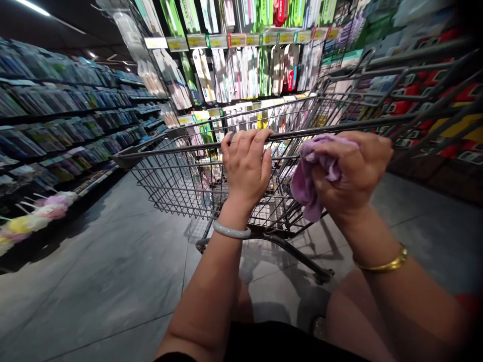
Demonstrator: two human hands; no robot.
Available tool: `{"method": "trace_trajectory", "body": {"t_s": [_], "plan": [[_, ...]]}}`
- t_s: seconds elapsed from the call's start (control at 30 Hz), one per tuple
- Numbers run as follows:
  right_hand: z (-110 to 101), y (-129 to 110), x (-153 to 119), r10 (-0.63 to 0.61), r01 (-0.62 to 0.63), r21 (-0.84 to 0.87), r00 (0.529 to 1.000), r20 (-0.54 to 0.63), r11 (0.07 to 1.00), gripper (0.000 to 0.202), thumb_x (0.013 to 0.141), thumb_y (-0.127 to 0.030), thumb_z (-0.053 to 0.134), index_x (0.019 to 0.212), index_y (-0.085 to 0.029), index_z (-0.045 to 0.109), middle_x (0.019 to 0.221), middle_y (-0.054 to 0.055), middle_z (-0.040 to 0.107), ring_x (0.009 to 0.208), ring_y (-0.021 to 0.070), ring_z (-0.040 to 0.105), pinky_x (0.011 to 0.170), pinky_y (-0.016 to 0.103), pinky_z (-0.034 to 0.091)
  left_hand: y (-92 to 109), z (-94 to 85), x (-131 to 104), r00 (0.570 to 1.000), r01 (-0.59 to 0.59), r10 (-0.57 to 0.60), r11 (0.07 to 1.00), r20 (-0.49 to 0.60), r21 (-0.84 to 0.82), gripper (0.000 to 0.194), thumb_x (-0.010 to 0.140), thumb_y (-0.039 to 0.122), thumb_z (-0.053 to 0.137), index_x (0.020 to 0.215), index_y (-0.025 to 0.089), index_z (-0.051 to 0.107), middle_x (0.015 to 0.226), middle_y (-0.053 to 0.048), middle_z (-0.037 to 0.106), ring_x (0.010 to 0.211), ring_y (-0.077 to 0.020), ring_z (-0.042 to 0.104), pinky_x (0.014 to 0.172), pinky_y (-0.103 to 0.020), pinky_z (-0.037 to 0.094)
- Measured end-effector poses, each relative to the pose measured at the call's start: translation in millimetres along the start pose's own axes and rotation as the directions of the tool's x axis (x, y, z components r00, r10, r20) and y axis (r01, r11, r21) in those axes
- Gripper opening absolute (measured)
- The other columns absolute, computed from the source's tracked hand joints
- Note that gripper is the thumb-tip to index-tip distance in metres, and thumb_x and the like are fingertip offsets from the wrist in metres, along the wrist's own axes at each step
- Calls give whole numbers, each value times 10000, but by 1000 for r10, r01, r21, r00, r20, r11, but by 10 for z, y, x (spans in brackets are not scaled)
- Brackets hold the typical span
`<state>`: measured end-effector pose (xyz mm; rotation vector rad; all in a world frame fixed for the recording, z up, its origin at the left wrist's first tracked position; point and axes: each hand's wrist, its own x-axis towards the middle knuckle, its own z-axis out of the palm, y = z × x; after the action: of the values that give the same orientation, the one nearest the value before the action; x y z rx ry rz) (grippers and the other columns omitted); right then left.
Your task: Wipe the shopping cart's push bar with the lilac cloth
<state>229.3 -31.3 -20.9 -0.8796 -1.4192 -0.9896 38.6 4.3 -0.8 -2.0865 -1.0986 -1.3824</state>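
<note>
A wire shopping cart (177, 186) stands side-on in front of me. My left hand (247, 166) is wrapped over the cart's top rail near the middle, fingers curled around the far side. To the right, my right hand (352, 171) is closed on a crumpled purple cloth (304, 188), held against the same rail. Part of the cloth hangs down below the fist. Whether the right fingers also grip the rail is hard to make out. A grey bangle (231, 230) is on the left wrist, a gold one (385, 261) on the right.
Behind the cart rises a display rack (234, 41) of packaged toothbrush-like goods. Long stocked shelves (68, 95) line the left, with pastel bath puffs (49, 211) low down. Another cart's bars (415, 100) and red boxes stand on the right. Grey tiled floor (124, 281) lies below.
</note>
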Motion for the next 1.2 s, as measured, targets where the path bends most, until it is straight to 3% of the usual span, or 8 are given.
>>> {"method": "trace_trajectory", "body": {"t_s": [0.23,0.47,0.53,0.73,0.93,1.03,1.2], "plan": [[161,-242,-281,-200,199,26,961,192,980,251,825,-267,669,1057,-357,639,1052,-25,681,1024,166,573,920,342,382,8,5,12,998,-39,40,999,-53,31,346,968,325,409,1261,273,584,1272,-43,628,1250,-222,500,1192,-435,215],[1,4,-49,-44,44,-2,999,-6,999,227,794,-320,701,1016,-289,666,1031,38,659,979,202,587,889,382,423,-4,1,0,999,-27,27,999,-32,22,362,974,311,377,1271,270,580,1295,-51,614,1275,-227,484,1194,-445,204],[21,-22,-91,-43,43,-1,999,31,999,231,794,-325,700,1020,-301,659,1026,29,665,975,193,594,888,370,428,-1,10,3,999,-19,19,1000,-31,2,365,975,307,373,1277,281,576,1303,-44,611,1270,-225,487,1197,-449,193],[182,-252,-377,-262,257,51,947,186,965,232,824,-271,682,1044,-333,643,1041,-26,690,1016,158,560,912,335,385,9,12,10,999,-20,20,1000,-46,1,369,975,312,372,1282,301,575,1296,-37,619,1262,-228,496,1194,-458,198],[10,-90,-107,-110,109,25,992,66,994,279,793,-310,714,1064,-338,652,1023,8,674,987,190,591,891,358,412,3,10,0,999,-16,16,1000,-46,-4,362,968,335,394,1276,295,580,1300,-42,617,1271,-238,486,1196,-468,185],[-22,-68,-76,-33,30,27,994,99,999,264,817,-330,683,1079,-320,649,1063,34,669,1008,210,589,898,388,409,9,14,0,998,-26,27,1000,-54,16,352,968,332,405,1267,286,583,1290,-43,621,1262,-235,492,1193,-461,200],[130,-220,-309,-185,175,62,951,248,983,232,839,-280,663,1060,-349,643,1065,-24,686,1018,165,563,903,353,385,17,13,6,998,-32,34,999,-62,25,355,963,329,410,1275,292,575,1277,-46,628,1252,-237,501,1190,-472,214]]}}
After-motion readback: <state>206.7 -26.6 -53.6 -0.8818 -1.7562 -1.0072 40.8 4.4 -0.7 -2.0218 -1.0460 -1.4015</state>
